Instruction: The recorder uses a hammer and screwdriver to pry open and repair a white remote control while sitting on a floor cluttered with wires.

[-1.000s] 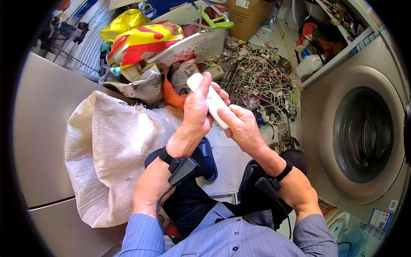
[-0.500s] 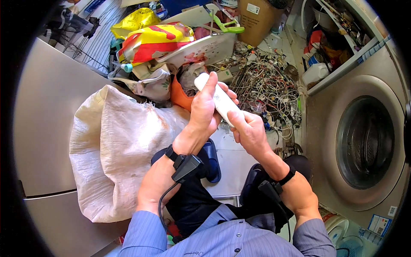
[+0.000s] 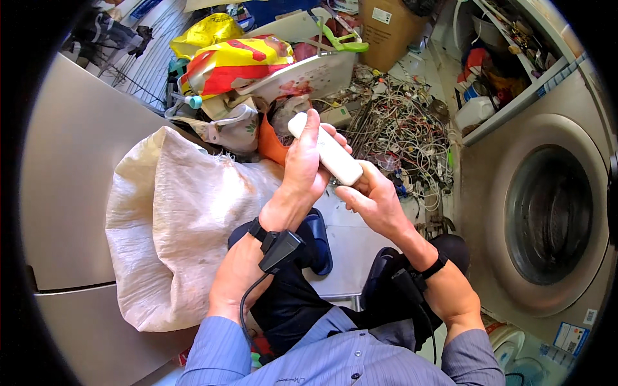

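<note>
A long white rounded plastic device [image 3: 335,157] is held up in front of me, slanting from upper left to lower right. My left hand [image 3: 308,170] wraps around its upper half, fingers curled over the far side. Its lower end rests in my right hand [image 3: 373,199], which grips it from below. Both wrists carry black straps with small black units and cables.
A large off-white woven sack [image 3: 174,225] lies at my left against a grey metal cabinet [image 3: 71,174]. Behind the hands is a heap of tangled wires [image 3: 405,128], plastic scrap and a yellow-red bag [image 3: 238,61]. A front-loading washing machine [image 3: 547,212] stands at the right.
Both hands with the white device stay together. The view has shifted slightly, so the hands sit a little lower and more central; the grip looks unchanged.
</note>
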The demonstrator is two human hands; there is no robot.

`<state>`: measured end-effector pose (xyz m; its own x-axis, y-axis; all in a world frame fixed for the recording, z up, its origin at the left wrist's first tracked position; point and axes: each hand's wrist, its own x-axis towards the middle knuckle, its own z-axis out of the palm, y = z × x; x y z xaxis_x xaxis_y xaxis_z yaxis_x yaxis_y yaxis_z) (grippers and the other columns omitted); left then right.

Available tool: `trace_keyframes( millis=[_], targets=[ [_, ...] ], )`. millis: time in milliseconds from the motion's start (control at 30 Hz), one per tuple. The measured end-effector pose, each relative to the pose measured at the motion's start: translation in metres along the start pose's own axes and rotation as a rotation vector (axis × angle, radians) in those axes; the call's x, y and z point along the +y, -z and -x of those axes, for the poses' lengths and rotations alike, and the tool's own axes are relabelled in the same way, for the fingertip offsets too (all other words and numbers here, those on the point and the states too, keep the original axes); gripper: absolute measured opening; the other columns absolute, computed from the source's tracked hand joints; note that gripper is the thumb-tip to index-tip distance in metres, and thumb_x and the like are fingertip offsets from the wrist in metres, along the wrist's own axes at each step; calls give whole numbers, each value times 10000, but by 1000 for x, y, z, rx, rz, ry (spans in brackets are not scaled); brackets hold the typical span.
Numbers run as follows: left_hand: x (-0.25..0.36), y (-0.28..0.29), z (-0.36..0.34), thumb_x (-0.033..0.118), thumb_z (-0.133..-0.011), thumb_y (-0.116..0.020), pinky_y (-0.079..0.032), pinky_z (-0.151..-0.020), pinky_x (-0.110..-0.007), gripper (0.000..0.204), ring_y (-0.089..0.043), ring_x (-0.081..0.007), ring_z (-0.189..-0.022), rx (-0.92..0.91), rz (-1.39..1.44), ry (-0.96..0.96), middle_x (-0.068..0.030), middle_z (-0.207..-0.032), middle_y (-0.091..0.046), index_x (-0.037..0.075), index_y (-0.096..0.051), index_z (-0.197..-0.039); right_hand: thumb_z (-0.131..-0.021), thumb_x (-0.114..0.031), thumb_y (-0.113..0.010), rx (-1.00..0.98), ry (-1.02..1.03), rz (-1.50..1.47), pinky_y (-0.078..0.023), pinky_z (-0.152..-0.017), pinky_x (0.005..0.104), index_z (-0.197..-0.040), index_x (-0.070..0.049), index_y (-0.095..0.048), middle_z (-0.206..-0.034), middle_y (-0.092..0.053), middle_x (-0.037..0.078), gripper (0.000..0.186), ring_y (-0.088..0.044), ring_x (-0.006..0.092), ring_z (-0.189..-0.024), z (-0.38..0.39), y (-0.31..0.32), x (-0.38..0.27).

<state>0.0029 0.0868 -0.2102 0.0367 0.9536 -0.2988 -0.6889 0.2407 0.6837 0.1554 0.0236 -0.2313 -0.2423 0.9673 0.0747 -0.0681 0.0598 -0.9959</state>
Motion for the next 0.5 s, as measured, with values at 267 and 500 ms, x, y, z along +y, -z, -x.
trace_keyframes(
  millis=[267, 500],
  targets=[
    [-21, -11, 9, 501, -999, -677, -569, -674, -350, 446, -685, -202, -723, -222, -297, -136, -98, -797, -690, 58, -633, -969, -1027, -485, -631, 17, -388, -24, -362, -441, 244, -809, -52, -653, -578, -556, -4, 485, -485, 67, -461, -11, 15, -7],
    [0, -11, 8, 519, -1011, -644, -578, -647, -360, 454, -686, -214, -700, -138, -138, -6, -103, -778, -679, 68, -610, -983, -1023, -384, -651, -16, -323, -86, -420, -503, 257, -869, -14, -674, -674, -604, 10, 401, -548, 83, -555, -1, 5, -19]
  ],
)
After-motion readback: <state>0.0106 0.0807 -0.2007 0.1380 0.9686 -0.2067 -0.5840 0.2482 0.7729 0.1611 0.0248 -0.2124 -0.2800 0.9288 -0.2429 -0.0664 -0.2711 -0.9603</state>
